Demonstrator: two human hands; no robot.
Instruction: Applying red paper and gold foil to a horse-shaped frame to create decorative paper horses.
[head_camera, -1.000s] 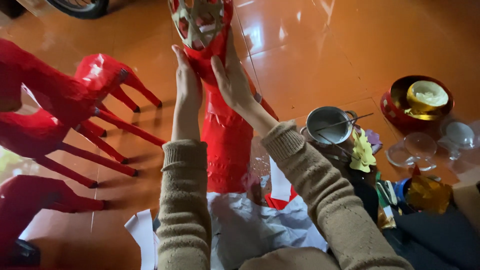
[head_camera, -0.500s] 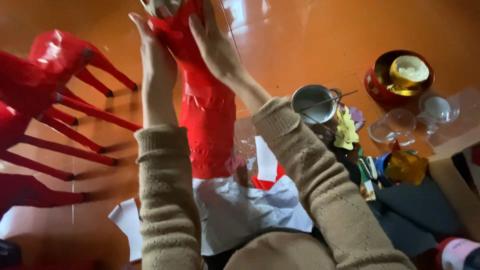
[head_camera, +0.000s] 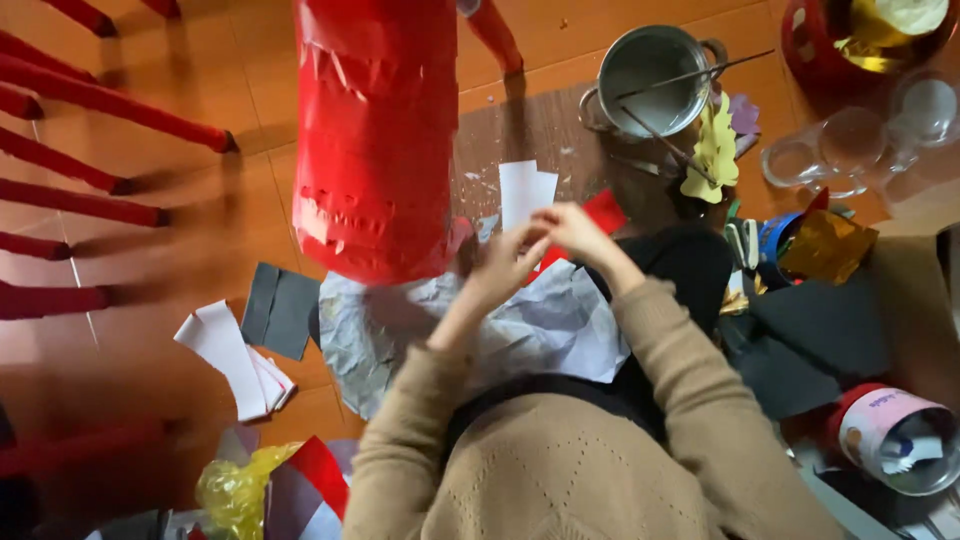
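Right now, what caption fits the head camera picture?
Two hands meet over crumpled white paper, beside a tall red paper figure.

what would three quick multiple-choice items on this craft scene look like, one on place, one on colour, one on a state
1. Where does the metal pot stand?
A. on the floor, up and to the right of the hands
B. on the person's lap
C. inside the red paper figure

2. What colour is the big paper-covered figure?
A. blue
B. red
C. green

3. How are the left hand and right hand placed?
A. spread far apart
B. flat on the floor
C. close together in front of the chest, fingertips meeting

Answers: 1 A, the pot sits on the floor beside a yellow paper flower. 2 B, its wrapping is red all over. 3 C, the fingertips come together above the crumpled white paper.
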